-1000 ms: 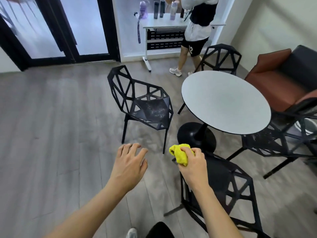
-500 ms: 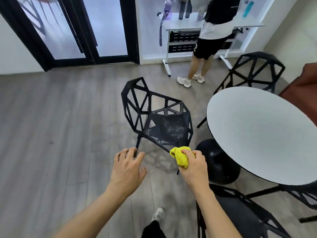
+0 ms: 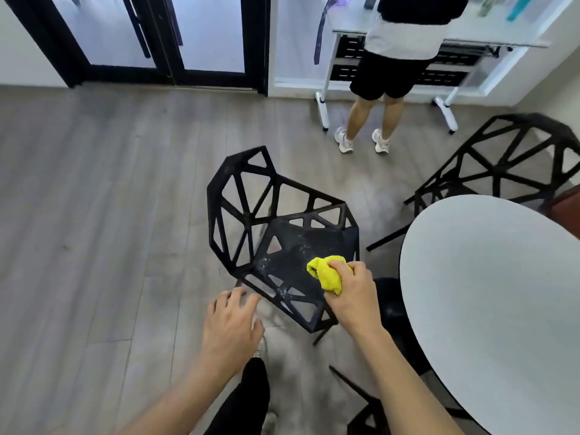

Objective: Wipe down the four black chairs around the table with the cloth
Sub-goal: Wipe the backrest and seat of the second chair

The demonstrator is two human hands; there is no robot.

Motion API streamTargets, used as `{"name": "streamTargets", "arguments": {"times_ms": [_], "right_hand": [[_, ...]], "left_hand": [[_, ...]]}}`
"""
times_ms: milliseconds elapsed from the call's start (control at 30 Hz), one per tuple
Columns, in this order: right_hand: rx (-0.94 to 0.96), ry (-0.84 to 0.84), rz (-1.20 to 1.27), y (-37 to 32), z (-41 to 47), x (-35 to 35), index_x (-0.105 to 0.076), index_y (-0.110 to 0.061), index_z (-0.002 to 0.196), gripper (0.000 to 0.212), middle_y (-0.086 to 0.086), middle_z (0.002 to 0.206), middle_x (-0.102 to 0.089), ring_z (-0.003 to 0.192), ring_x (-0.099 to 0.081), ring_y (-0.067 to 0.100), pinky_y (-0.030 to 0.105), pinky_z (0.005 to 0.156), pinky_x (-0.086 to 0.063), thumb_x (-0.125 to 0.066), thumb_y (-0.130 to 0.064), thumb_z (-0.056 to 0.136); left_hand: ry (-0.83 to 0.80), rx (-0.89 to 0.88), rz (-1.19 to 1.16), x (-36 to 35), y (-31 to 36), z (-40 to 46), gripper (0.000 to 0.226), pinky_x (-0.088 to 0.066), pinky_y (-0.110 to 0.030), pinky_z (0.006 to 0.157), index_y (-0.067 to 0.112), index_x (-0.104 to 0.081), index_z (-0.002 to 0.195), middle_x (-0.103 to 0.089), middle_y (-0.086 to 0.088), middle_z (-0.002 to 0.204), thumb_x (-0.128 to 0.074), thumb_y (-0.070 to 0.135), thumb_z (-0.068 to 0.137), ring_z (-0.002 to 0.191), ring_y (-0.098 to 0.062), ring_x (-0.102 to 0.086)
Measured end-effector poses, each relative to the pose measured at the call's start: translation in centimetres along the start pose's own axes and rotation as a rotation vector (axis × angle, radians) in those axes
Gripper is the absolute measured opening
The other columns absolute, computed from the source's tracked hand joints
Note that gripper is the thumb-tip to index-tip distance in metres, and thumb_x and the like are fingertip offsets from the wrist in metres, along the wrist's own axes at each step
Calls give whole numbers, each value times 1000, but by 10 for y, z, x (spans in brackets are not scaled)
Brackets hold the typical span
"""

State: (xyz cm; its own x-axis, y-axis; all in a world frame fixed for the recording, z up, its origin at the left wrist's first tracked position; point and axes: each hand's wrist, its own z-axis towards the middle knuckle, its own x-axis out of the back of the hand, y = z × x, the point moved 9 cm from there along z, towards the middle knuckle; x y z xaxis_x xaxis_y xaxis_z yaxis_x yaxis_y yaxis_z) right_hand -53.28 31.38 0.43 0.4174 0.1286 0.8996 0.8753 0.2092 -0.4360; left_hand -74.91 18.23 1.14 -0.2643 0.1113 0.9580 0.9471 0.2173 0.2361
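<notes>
Yellow cloth [image 3: 328, 273] is sitting bunched in the right hand [image 3: 353, 296], its grip clamping it over the dusty black chair [image 3: 282, 243] seat; the left hand [image 3: 230, 328] is hovering nearby, fingers apart.

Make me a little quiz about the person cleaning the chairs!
1. True or false: the right hand grips a yellow cloth.
2. What is the cloth over? A) the round table B) the seat of the nearest black chair C) the floor
3. Fill in: the left hand holds ____.

Key: 1 true. 2 B. 3 nothing; its fingers are spread near the chair's front edge.
</notes>
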Motion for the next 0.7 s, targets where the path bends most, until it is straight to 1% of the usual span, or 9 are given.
{"name": "streamTargets", "arguments": {"times_ms": [67, 100, 233, 367, 467, 533, 600, 667, 700], "right_hand": [[-6, -31, -17, 6, 35, -13, -60, -31, 124, 59, 5, 114, -50, 97, -52, 31, 42, 85, -49, -79, -25, 68], [-12, -57, -31, 10, 53, -22, -59, -32, 124, 59, 5, 114, -50, 99, -51, 31, 43, 86, -49, -79, -26, 69], [13, -119, -86, 27, 118, -62, -57, -33, 126, 57, 6, 115, -49, 100, -50, 31, 45, 87, -48, -77, -31, 73], [46, -168, -118, 53, 190, -109, -54, -35, 127, 55, 6, 116, -49, 101, -50, 31, 46, 88, -48, -75, -33, 76], [97, -215, -138, 69, 248, -149, -56, -34, 127, 52, 8, 114, -51, 103, -51, 34, 46, 89, -48, -72, -34, 78], [134, -229, -158, 78, 286, -172, -58, -32, 128, 51, 10, 115, -53, 105, -51, 35, 43, 90, -46, -72, -32, 79], [155, -238, -170, 88, 321, -192, -60, -30, 127, 51, 11, 119, -51, 105, -52, 35, 42, 89, -45, -75, -30, 78], [167, -252, -171, 100, 356, -211, -62, -31, 120, 46, 10, 130, -46, 108, -54, 38, 45, 90, -48, -75, -30, 76], [159, -271, -181, 108, 373, -221, -62, -33, 117, 44, 9, 140, -40, 111, -55, 40, 47, 92, -49, -74, -30, 75]], "left_hand": [[-65, 11, -13, -20, -5, 27, 39, -50, -41, 81, 22, -68, 110, -66, -5, 115, -75, 30, 73, 98, -29, -63], [-94, 19, -17, -32, -8, 39, 38, -50, -41, 81, 23, -67, 112, -65, -4, 116, -70, 32, 76, 99, -29, -63], [-200, 48, -26, -80, -15, 75, 44, -50, -42, 86, 25, -61, 121, -63, -3, 119, -41, 41, 85, 103, -29, -61], [-278, 122, -79, -136, -20, 100, 46, -47, -41, 96, 31, -50, 135, -59, 0, 129, -43, 42, 91, 113, -26, -57], [-330, 199, -171, -174, -21, 117, 48, -37, -34, 110, 40, -32, 147, -40, 8, 147, -38, 44, 99, 130, -18, -44], [-334, 253, -224, -202, -26, 122, 50, -32, -32, 113, 42, -26, 149, -34, 11, 151, -36, 45, 100, 135, -16, -39], [-329, 308, -252, -228, -29, 124, 51, -41, -36, 106, 41, -33, 147, -42, 8, 149, -37, 47, 96, 127, -19, -51], [-327, 388, -293, -250, -31, 123, 56, -52, -38, 90, 36, -45, 141, -54, 5, 141, -36, 49, 88, 109, -20, -65], [-314, 426, -329, -258, -30, 124, 58, -54, -36, 82, 32, -49, 139, -57, 3, 139, -37, 49, 85, 100, -19, -68]]}}
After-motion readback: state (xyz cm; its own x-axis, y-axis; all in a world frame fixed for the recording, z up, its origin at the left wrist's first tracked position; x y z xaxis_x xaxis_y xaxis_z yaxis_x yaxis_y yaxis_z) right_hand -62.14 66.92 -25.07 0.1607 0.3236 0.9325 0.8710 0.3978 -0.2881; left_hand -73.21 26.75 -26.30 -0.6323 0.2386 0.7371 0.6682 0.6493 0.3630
